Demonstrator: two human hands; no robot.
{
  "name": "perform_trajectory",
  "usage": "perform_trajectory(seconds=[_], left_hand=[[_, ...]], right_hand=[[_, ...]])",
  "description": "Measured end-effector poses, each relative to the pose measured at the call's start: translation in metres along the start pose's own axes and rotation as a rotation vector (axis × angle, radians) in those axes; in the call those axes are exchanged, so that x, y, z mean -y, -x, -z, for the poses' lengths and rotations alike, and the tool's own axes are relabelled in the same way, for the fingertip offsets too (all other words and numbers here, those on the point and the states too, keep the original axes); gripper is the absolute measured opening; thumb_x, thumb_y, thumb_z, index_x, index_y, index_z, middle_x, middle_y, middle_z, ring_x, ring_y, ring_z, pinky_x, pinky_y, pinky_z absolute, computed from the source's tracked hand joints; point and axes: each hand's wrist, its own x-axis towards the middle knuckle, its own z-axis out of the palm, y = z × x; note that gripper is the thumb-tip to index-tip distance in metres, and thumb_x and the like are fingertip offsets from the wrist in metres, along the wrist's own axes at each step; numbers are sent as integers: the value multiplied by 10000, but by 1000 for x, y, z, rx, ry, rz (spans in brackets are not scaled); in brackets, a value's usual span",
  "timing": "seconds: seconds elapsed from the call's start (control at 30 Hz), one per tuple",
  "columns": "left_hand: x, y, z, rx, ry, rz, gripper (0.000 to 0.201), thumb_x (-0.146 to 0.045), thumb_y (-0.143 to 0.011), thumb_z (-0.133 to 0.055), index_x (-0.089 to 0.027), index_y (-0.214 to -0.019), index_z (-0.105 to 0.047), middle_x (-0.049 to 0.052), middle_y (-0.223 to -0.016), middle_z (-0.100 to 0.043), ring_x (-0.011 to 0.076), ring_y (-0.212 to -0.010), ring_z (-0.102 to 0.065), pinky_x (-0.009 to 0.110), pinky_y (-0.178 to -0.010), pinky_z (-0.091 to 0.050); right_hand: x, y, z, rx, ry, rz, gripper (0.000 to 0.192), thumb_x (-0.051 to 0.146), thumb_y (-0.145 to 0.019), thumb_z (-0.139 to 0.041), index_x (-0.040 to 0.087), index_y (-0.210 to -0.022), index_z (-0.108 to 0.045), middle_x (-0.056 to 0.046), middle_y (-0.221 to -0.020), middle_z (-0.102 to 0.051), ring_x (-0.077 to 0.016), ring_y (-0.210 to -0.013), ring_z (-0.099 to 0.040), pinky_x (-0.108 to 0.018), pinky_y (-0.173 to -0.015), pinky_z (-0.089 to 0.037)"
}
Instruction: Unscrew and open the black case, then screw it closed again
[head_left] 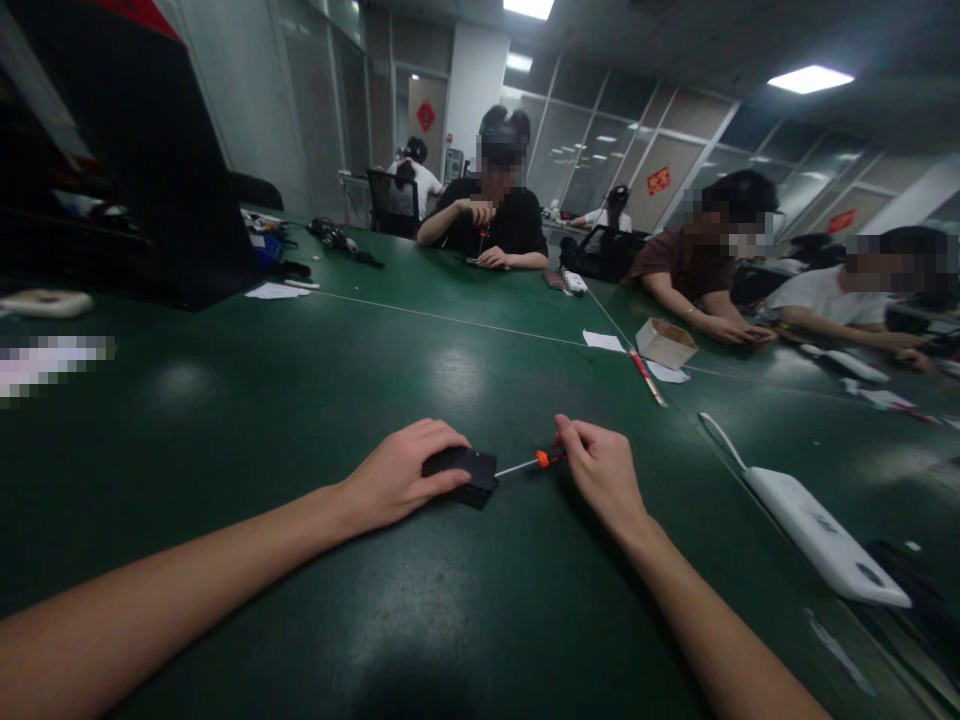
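On the green table, my left hand [409, 470] is closed over a small black box-like object [477, 474], thumb on the near side and fingers across the top. My right hand [602, 468] grips a screwdriver [541, 459] with an orange and black handle. The screwdriver's thin metal shaft points left, and its tip meets the right end of the black object. Whether the tip sits in a screw or a slot is too small to tell. My left palm hides part of the black object, and my right fingers cover the rear of the handle.
A white power bank-like device [829, 535] with a cable lies to the right. Beyond it stand an open cardboard box [666, 343] and a red-and-white strip [647, 378]. A large black panel [150, 150] rises at left. Several people work around the green table [300, 390].
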Motion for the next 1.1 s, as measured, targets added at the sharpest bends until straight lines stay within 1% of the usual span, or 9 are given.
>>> perform_trajectory(seconds=[0.17,0.27,0.4,0.47,0.63,0.7,0.87,1.0,1.1], left_hand=[[0,0,1,-15,-9,-15,401,-482,-845,-670,-205,-1131,-631,83,-1118,-656,245,-1043,-584,403,-915,-467],[-1,1,1,-30,-33,-38,374,-471,-858,-658,-214,-1130,-645,83,-1136,-641,243,-1071,-574,399,-930,-468],[-1,2,-1,-23,-71,-59,379,-459,-888,-625,-193,-1157,-631,91,-1127,-636,235,-1051,-573,380,-909,-478],[0,2,-1,-21,-81,-65,372,-456,-896,-616,-182,-1147,-624,93,-1120,-638,232,-1036,-576,377,-897,-480],[0,1,0,-39,-98,-60,323,-448,-915,-588,-179,-1090,-619,86,-1076,-649,231,-1003,-584,381,-880,-476],[-2,1,0,-31,-102,-60,323,-451,-918,-582,-178,-1087,-611,86,-1073,-646,231,-991,-586,377,-866,-477],[-5,1,0,-30,-113,-29,316,-451,-928,-563,-176,-1082,-593,85,-1069,-638,230,-975,-587,372,-849,-478],[-5,1,0,-16,-137,-40,326,-464,-920,-571,-184,-1086,-590,81,-1061,-639,234,-969,-586,378,-851,-477],[-4,1,0,-13,-131,-36,347,-483,-909,-584,-186,-1089,-584,84,-1073,-639,238,-976,-589,377,-844,-480]], right_hand=[[3,0,3,46,118,102,563,517,-994,-370,199,-571,-565,-37,-579,-581,-171,-553,-528,-294,-583,-299],[6,0,9,27,231,141,558,506,-996,-385,197,-561,-548,-49,-597,-584,-172,-557,-522,-299,-568,-271],[10,1,20,-19,400,242,550,528,-1000,-392,181,-648,-634,-65,-671,-629,-172,-586,-550,-287,-560,-290],[12,2,22,62,371,298,543,547,-991,-412,176,-693,-673,-61,-685,-646,-166,-588,-561,-281,-569,-315],[9,0,26,355,181,369,432,519,-963,-496,194,-798,-727,-38,-701,-682,-161,-608,-593,-273,-590,-365],[6,-2,29,342,129,381,409,528,-934,-537,190,-799,-722,-43,-713,-685,-163,-613,-592,-274,-591,-372],[4,-3,26,197,106,355,444,548,-920,-534,175,-723,-673,-40,-664,-626,-160,-585,-541,-279,-581,-358],[5,-2,15,283,83,290,429,483,-946,-500,181,-681,-649,-11,-610,-585,-144,-558,-506,-270,-567,-329],[4,-4,18,328,103,282,447,493,-943,-493,183,-664,-653,-5,-591,-571,-139,-545,-491,-269,-556,-306]])
